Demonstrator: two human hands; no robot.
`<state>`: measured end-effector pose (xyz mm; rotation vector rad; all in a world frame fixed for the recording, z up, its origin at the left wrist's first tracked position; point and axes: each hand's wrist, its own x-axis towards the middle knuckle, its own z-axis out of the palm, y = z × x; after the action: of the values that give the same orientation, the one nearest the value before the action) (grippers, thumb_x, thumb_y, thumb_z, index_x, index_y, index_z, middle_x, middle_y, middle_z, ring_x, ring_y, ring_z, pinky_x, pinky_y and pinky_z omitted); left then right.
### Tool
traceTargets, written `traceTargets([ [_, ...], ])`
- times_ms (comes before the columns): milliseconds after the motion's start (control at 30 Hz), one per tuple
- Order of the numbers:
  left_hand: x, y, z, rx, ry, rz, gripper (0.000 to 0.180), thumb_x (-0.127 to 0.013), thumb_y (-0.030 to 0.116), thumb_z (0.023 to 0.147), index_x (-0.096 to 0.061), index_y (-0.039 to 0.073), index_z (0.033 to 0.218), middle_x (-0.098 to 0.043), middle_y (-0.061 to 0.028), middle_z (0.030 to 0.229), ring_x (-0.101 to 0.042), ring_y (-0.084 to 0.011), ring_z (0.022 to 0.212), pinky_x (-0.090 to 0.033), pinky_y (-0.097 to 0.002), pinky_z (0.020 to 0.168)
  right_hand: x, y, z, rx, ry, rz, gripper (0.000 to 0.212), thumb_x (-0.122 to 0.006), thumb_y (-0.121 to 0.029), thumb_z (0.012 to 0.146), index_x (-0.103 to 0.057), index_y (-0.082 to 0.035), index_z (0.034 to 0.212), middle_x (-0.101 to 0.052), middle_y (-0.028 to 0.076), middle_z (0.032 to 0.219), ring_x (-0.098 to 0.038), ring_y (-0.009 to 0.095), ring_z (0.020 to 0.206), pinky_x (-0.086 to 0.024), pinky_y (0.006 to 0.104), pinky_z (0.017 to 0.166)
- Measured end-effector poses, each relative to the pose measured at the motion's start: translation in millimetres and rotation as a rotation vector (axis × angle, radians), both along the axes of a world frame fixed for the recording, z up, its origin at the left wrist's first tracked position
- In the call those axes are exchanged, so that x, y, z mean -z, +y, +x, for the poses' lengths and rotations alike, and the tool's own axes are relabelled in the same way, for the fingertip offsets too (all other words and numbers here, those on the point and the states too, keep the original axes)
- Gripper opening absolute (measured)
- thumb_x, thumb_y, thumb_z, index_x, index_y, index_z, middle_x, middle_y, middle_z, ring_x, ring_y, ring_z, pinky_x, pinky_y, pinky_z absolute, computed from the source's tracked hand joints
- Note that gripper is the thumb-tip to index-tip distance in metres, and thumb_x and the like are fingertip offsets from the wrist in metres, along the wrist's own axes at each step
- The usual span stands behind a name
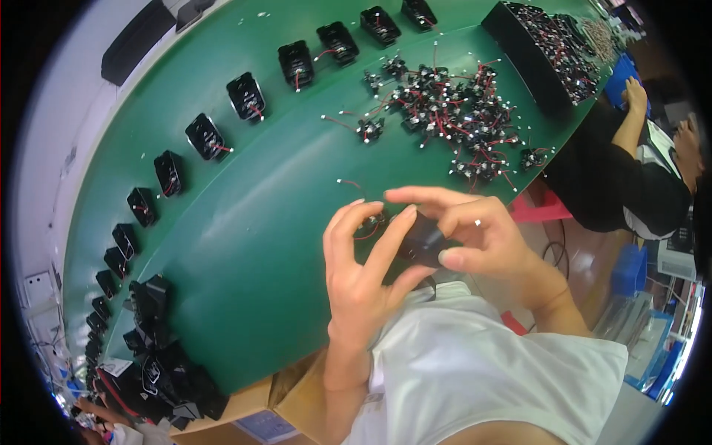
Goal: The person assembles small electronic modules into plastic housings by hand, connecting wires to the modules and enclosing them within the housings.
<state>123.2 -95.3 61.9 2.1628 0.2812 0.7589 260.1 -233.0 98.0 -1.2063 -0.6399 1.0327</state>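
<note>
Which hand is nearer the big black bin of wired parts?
Right: the right hand sits below the black bin in this view; the left hand is farther away, down and left.

A green tabletop (245, 237), bent by the lens, fills most of the view, with a pale surface (81, 74), wall or floor unclear, past its left side, brownish floor (589, 245) at right, a pink stool-like item (540, 206) near the table edge, and a bright light strip (696, 330) far right.
</note>
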Motion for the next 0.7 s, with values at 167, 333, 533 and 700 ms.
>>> traceTargets([
  [167, 3.7, 5.4, 0.2, -0.054, -0.003, -0.079, 0.056, -0.077, 0.007, 0.076, -0.059, 0.003, 0.129, -0.056, -0.0197, 0.129, -0.057, -0.0368, 0.116, -0.047, -0.043, 0.098, -30.6, 26.1, 90.7, 0.117, -1.321, 0.132, 0.022, -0.076, -0.016, 0.078, -0.066, 0.002, 0.086, -0.046, 0.029, 0.143, -0.054, 0.041, 0.127, -0.045, 0.0472, 0.104],
  [333, 7.5, 2.6, 1.4, -0.149, 0.029, -0.066, 0.042, -0.071, 0.005, 0.081, -0.062, 0.003, 0.122, -0.056, -0.0186, 0.129, -0.057, -0.0352, 0.116, -0.047, -0.0426, 0.098, -52.2, 57.0, 258.0, 0.047, -1.789, -0.269, 0.022, -0.073, -0.019, 0.079, -0.066, -0.002, 0.091, -0.046, 0.018, 0.147, -0.055, 0.036, 0.123, -0.044, 0.044, 0.103],
  [533, 21.2, 3.2, 2.4, -0.235, 0.07, -0.044, 0.035, -0.069, 0.005, 0.083, -0.064, 0.003, 0.117, -0.057, -0.0164, 0.127, -0.058, -0.0331, 0.116, -0.048, -0.0408, 0.095, -4.6, 82.2, 338.8, -0.279, -2.02, -0.718, 0.022, -0.075, -0.016, 0.074, -0.072, -0.001, 0.09, -0.05, 0.015, 0.144, -0.055, 0.033, 0.123, -0.045, 0.042, 0.104],
  [700, 21.7, -0.2, 2.6, -0.219, 0.092, -0.07, 0.03, -0.07, 0.006, 0.083, -0.065, 0.003, 0.112, -0.057, -0.0153, 0.126, -0.058, -0.0318, 0.113, -0.049, -0.0395, 0.093, 16.5, 79.6, 346.5, -0.285, -2.149, -0.741, 0.023, -0.077, -0.015, 0.073, -0.074, -0.003, 0.092, -0.047, 0.011, 0.146, -0.046, 0.026, 0.134, -0.037, 0.0409, 0.113],
])
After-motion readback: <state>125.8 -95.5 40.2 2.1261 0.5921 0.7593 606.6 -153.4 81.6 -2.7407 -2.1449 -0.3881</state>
